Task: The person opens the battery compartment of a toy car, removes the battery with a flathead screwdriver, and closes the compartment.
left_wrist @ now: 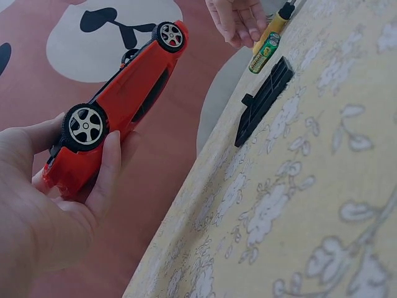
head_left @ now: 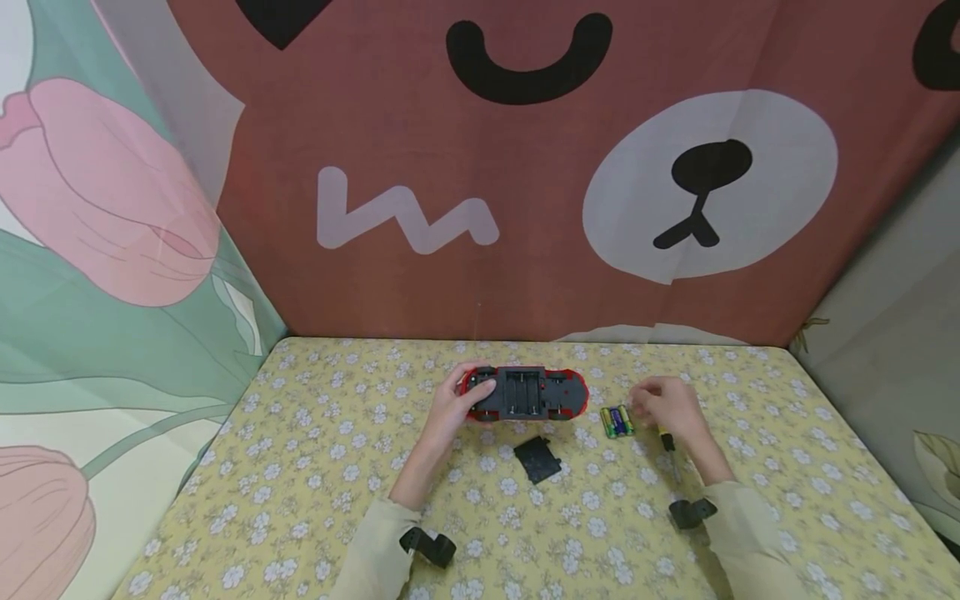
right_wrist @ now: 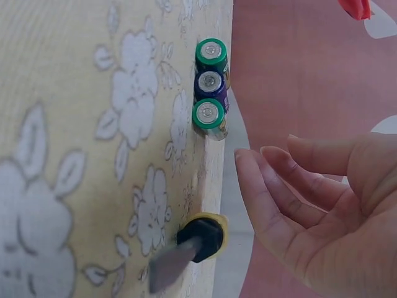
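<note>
My left hand (head_left: 448, 410) grips one end of a red toy car (head_left: 566, 394), thumb across its black underside. The car is held belly toward me above the table, its battery compartment (head_left: 523, 393) uncovered and apparently without batteries. In the left wrist view the fingers hold the car (left_wrist: 133, 93) around a rear or front wheel. To the right, three batteries (head_left: 617, 422) lie side by side, two green with a purple-blue one between. My right hand (head_left: 671, 406) hovers just beside them, fingers loosely bent and holding nothing in the right wrist view.
A black battery cover (head_left: 537, 459) lies on the flowered tablecloth (head_left: 300, 467) below the car. A yellow and black screwdriver (head_left: 667, 442) lies partly under my right hand, its shaft toward me. A printed curtain (head_left: 420, 292) hangs behind the table's far edge.
</note>
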`<state>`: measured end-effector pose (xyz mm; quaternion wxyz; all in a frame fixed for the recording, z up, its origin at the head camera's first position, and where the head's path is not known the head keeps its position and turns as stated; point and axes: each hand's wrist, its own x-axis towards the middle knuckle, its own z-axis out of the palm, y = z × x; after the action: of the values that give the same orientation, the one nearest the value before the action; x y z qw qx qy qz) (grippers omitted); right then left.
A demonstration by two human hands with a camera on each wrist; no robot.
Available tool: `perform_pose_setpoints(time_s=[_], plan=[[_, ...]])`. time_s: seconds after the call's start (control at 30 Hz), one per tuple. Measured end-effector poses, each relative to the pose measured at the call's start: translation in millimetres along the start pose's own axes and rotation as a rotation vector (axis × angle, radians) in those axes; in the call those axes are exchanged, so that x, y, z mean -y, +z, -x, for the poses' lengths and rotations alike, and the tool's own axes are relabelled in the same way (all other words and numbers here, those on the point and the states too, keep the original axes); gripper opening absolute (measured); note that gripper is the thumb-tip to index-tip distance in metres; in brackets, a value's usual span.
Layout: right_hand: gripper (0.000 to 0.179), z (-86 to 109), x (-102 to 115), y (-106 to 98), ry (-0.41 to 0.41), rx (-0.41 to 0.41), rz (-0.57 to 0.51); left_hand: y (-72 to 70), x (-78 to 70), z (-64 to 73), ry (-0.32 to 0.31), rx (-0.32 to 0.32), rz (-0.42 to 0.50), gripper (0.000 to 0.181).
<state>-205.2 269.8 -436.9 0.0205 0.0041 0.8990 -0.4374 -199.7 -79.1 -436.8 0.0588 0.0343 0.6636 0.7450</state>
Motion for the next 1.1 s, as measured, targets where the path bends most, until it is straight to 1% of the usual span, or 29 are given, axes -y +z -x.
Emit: perform_pose_setpoints(time_s=[0.2,0.3,0.4,0.5,0.6,0.67,0.73,0.83,0.93,1.03,1.1], plan=[[0.03,1.7,7,-1,-0.008,-0.002,0.023,-0.1,0.0,-0.8,-0.007,-0.002,0.002,0.041],[0.031,3.0,13,0,-0.037,-0.008,0.04,-0.5,0.4,-1.5,-0.01,-0.009,0.011,0.041],[0.031,5.2,21,2,-0.058,-0.009,0.031,-1.2,0.3,-1.4,-0.015,-0.015,0.021,0.042],[0.031,8.5,29,4,-0.082,0.002,0.015,-1.5,-0.2,-1.3,-0.015,-0.02,0.021,0.043],[0.028,10.5,35,8,-0.132,0.022,0.028,-2.0,-0.1,-1.7,-0.009,-0.021,0.019,0.043],[0.026,11.3,39,12,-0.167,0.054,0.061,-2.5,0.2,-1.7,-0.004,-0.016,0.019,0.043],[0.023,11.6,43,17,-0.187,0.106,0.089,-3.2,0.4,-1.5,-0.001,-0.009,0.02,0.043],[0.021,12.5,51,26,-0.188,0.218,0.099,-4.4,0.1,-1.3,0.004,0.0,0.024,0.044],[0.02,13.4,58,36,-0.185,0.305,0.095,-5.6,-0.6,-1.4,0.013,0.0,0.027,0.044],[0.021,14.4,63,46,-0.197,0.362,0.123,-6.6,-1.3,-1.4,0.022,-0.006,0.026,0.044],[0.02,14.3,65,54,-0.2,0.379,0.141,-7.0,-1.7,-1.6,0.027,-0.01,0.022,0.044]])
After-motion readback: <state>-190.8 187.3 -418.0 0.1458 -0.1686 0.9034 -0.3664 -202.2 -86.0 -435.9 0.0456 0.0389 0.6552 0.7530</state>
